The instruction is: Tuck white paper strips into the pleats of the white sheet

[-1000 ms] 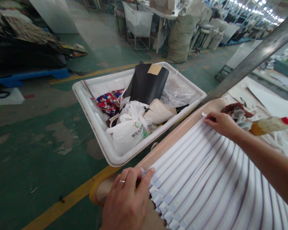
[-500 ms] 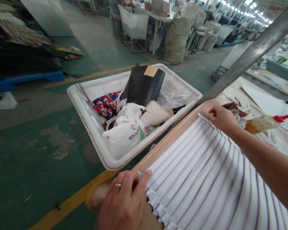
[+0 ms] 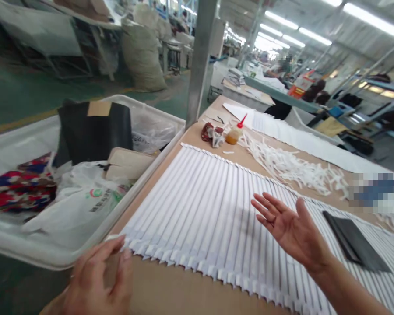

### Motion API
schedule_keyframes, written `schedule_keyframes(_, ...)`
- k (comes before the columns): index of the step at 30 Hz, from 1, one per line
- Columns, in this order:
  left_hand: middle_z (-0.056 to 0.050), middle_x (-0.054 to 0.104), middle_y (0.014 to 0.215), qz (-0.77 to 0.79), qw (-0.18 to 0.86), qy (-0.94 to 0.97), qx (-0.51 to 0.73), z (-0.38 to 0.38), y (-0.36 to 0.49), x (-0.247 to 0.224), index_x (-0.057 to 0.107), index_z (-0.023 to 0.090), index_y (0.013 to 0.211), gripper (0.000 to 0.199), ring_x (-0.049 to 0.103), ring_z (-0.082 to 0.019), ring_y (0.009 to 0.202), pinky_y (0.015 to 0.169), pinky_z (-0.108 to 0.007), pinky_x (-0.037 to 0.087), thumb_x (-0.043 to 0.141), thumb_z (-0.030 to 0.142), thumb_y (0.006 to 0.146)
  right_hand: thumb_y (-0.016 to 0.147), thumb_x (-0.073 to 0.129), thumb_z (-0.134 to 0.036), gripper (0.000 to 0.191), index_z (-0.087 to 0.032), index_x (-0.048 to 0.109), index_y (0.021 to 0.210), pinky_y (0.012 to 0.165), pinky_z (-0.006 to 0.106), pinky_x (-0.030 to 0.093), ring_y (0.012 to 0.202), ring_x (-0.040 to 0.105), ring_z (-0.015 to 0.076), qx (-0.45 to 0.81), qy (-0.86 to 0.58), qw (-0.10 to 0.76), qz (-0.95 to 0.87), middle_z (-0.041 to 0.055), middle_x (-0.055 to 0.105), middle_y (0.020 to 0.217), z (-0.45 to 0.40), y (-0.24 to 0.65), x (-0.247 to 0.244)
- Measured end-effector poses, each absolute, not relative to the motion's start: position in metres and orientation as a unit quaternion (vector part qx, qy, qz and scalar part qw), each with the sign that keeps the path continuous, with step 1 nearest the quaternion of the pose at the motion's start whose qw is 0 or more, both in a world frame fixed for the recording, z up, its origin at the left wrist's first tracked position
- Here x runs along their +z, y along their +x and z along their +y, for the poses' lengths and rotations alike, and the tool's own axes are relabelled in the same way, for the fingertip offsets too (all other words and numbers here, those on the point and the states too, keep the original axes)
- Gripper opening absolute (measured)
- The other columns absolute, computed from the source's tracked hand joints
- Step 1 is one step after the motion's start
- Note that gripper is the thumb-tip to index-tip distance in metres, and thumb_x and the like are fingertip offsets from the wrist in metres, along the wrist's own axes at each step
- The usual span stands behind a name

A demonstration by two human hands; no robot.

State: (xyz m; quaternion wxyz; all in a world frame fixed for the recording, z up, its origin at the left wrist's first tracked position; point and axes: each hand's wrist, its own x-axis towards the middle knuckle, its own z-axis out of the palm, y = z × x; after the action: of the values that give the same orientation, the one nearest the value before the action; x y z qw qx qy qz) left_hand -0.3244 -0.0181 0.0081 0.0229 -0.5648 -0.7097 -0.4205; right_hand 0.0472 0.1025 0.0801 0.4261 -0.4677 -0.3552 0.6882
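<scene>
Rows of white pleated strips (image 3: 197, 205) lie side by side on brown card, their folded ends running along the near edge. My right hand (image 3: 292, 227) hangs open above the strips, fingers spread, touching nothing I can see. At the bottom left, my left hand (image 3: 98, 280) is loosely curled by the strips' near corner, with a white strip end (image 3: 113, 237) just past its fingertips. Beyond my right hand, a flat black piece (image 3: 354, 240) rests on the strips. A glue bottle with a red nozzle (image 3: 233, 134) stands on the card near reddish scraps (image 3: 213, 134).
A pile of white offcuts (image 3: 289, 166) lies beside the strips. To the left, a white plastic tray (image 3: 151, 168) holds bags and a black leather piece. A metal post (image 3: 200, 61) rises behind the table's far corner. Stuffed sacks (image 3: 141, 52) and distant workers stand beyond.
My view has swung right along the table. My right hand has left the strips' far end and opened in the air. My left hand has loosened from the near corner.
</scene>
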Motion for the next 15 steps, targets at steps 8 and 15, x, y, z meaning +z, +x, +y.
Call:
schedule_keyframes(8,-0.01,0.066,0.118,-0.525,-0.555,-0.474,-0.438,-0.029,-0.119,0.075,0.05,0.021,0.133,0.049,0.067,-0.022,0.103,0.086,-0.034,0.054,0.065,0.042,0.091,0.088,0.027,-0.084,0.084,-0.027,0.052,0.144,0.12,0.051,0.032,0.149,0.032,0.0258,0.789,-0.251,0.546,-0.126,0.0029,0.037,0.161,-0.003,0.05,0.097)
schedule_keyframes(15,-0.01,0.067,0.116,-0.523,-0.579,-0.42,-0.464,-0.06,-0.054,0.088,0.053,0.019,0.119,0.039,0.065,-0.022,0.107,0.093,-0.034,0.052,0.067,0.04,0.09,0.086,0.02,-0.086,0.085,-0.035,0.046,0.149,0.126,0.054,0.014,0.151,0.028,0.0279,0.782,-0.159,0.587,-0.139,0.0005,0.03,0.164,-0.056,0.044,0.089)
